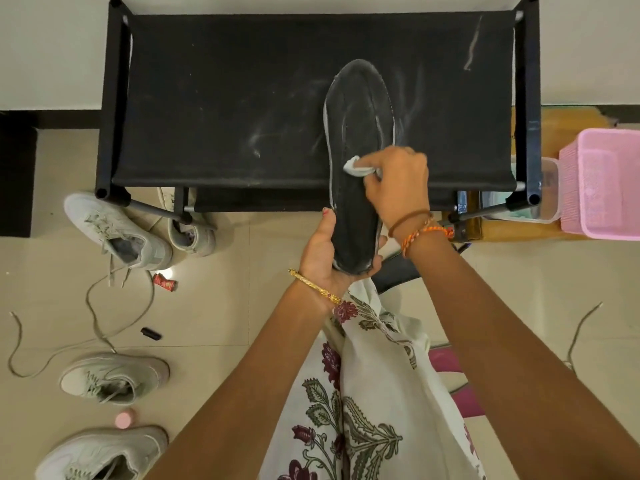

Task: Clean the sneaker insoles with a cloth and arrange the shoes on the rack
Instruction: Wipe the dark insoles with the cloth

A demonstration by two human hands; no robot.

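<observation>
Four pale grey sneakers (pixel 117 233) lie on the tiled floor at the left, loose laces (pixel 104 313) trailing near them. At centre the left hand (pixel 325 254) grips the heel of a dark insole (pixel 356 161) with a whitish rim, its toe lying on the black fabric shoe rack (pixel 242 98). Right hand (pixel 398 185) pinches a small white cloth (pixel 356 167) against the insole's middle. A pink basket (pixel 602 181) sits far right.

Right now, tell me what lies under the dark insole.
The black fabric top of the shoe rack, streaked with white dust, lies under the dark insole. The left hand cups its heel end. The fabric directly beneath is covered.
</observation>
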